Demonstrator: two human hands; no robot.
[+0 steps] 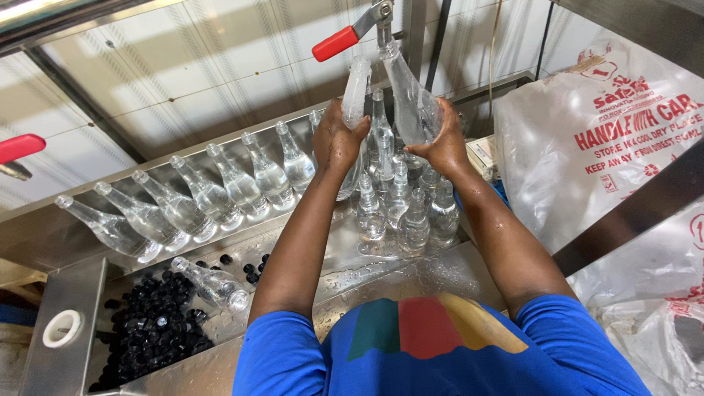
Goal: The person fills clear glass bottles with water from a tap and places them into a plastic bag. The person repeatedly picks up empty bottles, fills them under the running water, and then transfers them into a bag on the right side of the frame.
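Clear slender plastic bottles (411, 103) in wet hands (440, 147)

The stainless-steel bench (411, 282) is wet, with water droplets across its bare front surface. A row of clear plastic bottles (213, 198) stands uncapped along its rear edge, and a tight cluster of matching bottles (403, 213) stands close together near the centre. In the recessed section at the left, one bottle (213, 284) lies on its side next to a heap of black caps (154, 326), with a white ring (61, 328) on the flat panel beside it.
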